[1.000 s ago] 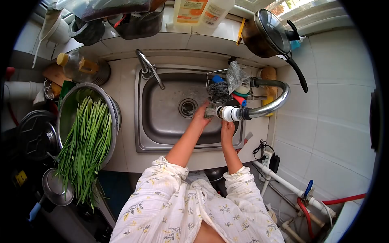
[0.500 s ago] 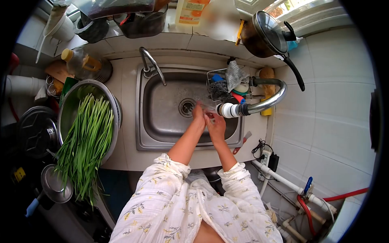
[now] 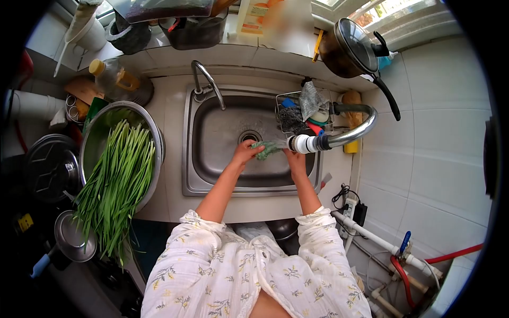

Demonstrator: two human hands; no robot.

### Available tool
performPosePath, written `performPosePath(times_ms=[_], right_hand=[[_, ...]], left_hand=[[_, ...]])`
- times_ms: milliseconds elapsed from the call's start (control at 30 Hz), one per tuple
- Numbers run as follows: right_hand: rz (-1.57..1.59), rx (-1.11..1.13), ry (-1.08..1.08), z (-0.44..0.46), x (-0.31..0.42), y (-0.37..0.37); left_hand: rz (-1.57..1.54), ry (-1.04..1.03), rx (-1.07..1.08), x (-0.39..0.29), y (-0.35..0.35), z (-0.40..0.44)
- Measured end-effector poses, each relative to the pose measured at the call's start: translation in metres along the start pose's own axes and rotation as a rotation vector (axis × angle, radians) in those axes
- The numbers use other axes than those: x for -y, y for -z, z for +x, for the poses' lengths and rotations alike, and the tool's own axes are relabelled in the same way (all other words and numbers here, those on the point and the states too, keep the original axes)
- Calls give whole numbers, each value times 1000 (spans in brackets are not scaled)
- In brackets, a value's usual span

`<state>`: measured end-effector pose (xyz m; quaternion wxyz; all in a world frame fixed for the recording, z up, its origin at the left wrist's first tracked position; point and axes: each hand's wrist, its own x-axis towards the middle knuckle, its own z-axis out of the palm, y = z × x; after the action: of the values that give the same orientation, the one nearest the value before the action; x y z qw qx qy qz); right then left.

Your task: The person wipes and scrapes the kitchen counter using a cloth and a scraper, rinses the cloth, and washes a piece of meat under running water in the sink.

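A crumpled green cloth (image 3: 269,150) stretches between my hands over the steel sink (image 3: 212,168), under the spout of the right-hand tap (image 3: 304,143). My left hand (image 3: 247,152) pinches the cloth's left end, fingers closed. At the other end my right hand (image 3: 295,160) has its fingers bent around the cloth's edge, partly covered by the white spout. What looks like running water falls on the cloth. Behind my left hand the drain (image 3: 248,137) shows in the basin floor.
A wire basket (image 3: 279,100) of scrubbers hangs at the sink's back right. A second tap (image 3: 208,85) arches over the back left. Left stands a metal bowl (image 3: 159,153) heaped with long green stalks (image 3: 119,180). A lidded pot (image 3: 347,47) sits on the sill; a knife (image 3: 325,180) lies right.
My hands, close together under the tap before, have moved apart, the left one leftward. The green cloth now shows spread between them. The view has shifted slightly.
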<state>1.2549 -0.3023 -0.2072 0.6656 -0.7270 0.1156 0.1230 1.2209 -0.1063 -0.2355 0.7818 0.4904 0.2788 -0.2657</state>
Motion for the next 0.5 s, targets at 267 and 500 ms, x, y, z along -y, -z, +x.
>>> performPosePath(times_ms=[267, 500], right_hand=[[327, 25, -185, -7, 6, -9], [264, 20, -58, 0, 21, 0]], left_hand=[[-229, -247, 184, -2, 4, -9], [190, -496, 13, 2, -8, -9]])
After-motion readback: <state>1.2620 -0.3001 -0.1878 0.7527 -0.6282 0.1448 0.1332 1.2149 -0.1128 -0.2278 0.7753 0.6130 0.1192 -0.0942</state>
